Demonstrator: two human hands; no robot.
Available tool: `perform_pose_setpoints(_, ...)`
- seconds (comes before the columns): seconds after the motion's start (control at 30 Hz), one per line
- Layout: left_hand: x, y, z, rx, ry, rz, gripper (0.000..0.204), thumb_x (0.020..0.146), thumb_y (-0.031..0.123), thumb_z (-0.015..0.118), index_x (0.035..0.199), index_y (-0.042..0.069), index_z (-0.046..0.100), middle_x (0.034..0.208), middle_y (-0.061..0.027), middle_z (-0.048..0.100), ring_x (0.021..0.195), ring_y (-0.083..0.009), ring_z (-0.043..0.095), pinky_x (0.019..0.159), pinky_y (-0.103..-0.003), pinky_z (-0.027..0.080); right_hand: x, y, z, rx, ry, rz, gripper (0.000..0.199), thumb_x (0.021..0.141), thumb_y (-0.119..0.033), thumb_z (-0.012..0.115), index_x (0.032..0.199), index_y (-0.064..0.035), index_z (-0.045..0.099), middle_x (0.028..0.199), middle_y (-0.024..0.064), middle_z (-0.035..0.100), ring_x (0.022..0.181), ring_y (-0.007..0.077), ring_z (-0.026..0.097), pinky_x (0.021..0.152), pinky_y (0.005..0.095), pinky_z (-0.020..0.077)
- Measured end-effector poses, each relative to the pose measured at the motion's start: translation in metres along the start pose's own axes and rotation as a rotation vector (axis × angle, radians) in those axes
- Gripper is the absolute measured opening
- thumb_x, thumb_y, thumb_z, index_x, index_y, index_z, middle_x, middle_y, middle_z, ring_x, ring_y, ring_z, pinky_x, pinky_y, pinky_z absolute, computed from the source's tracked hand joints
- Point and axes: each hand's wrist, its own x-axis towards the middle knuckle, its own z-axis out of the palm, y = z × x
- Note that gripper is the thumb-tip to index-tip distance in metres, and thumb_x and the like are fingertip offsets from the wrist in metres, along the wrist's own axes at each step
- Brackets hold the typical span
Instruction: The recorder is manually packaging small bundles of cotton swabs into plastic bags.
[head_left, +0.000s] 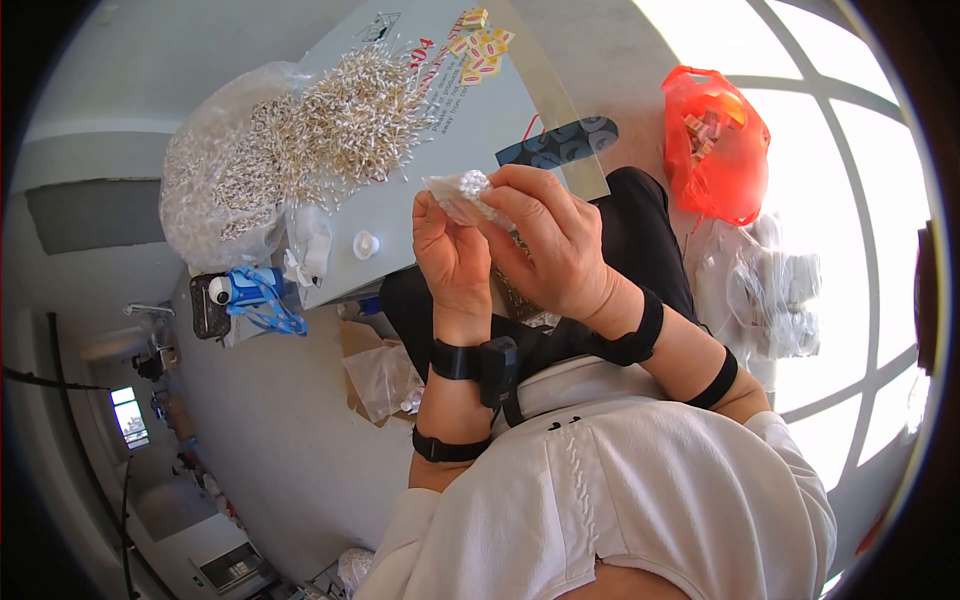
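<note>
Both hands are raised together over my lap, at the near edge of the table. Between them is a small clear plastic bag (pixel 447 194) with a bundle of white-tipped cotton swabs (pixel 474 182) at its mouth. My left hand (pixel 452 258) is closed, pinching the bag's left side between thumb and fingers. From the other side my right hand (pixel 556 240) grips the swab bundle, its fingers bent around the bag. The bundle's lower part is hidden behind the right fingers. Beyond the hands, a big heap of loose cotton swabs (pixel 365 115) lies on the table (pixel 400 215).
A large clear bag (pixel 185 205) of swabs adjoins the heap. Small yellow-and-white packets (pixel 482 55) lie at the far edge. A white round piece (pixel 366 245) and a blue item with a strap (pixel 255 290) sit left. A red plastic bag (pixel 735 165) stands on the right floor.
</note>
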Motion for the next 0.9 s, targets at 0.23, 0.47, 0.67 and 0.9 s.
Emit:
perform_pose_setpoints(0.23,0.001,-0.004,0.009,0.081,0.043,0.073,0.008,0.086,0.009,0.064,0.088,0.006,0.057,0.103,-0.0079,0.065,0.100,-0.0204,0.061,0.095,-0.040,0.048,-0.001,0.003,0.002,0.090,0.028,0.226,0.031,0.071,0.000,0.072,0.097,-0.0019,0.057,0.099,0.0112,0.059,0.072,0.0231,0.063,0.059,0.0298,0.0523)
perform_pose_setpoints(0.47,0.001,-0.010,0.012,0.143,0.042,0.140,0.011,0.088,0.012,0.064,0.093,0.007,0.055,0.102,-0.0064,0.064,0.099,-0.0188,0.061,0.093,-0.038,0.048,-0.002,0.008,0.003,0.130,0.032,0.280,0.028,0.070,0.001,0.070,0.095,-0.0024,0.057,0.095,0.0113,0.057,0.071,0.0271,0.062,0.059,0.0318,0.0525)
perform_pose_setpoints(0.67,0.001,-0.012,0.015,0.187,0.023,0.192,0.015,0.087,0.011,0.064,0.097,0.006,0.054,0.104,-0.0062,0.062,0.101,-0.0185,0.059,0.095,-0.038,0.047,-0.002,0.011,0.003,0.188,0.082,0.333,0.026,0.071,0.003,0.068,0.094,-0.0027,0.057,0.094,0.0093,0.057,0.069,0.0211,0.060,0.059,0.0297,0.0505)
perform_pose_setpoints(0.9,-0.003,-0.016,0.026,0.237,-0.021,0.233,0.025,0.082,0.007,0.069,0.103,0.004,0.055,0.110,-0.0073,0.061,0.107,-0.0208,0.057,0.100,-0.038,0.043,-0.007,0.022,0.003,0.310,0.117,0.488,0.024,0.074,0.003,0.066,0.095,-0.0008,0.057,0.089,0.0065,0.055,0.067,0.0114,0.052,0.061,0.0229,0.0455)
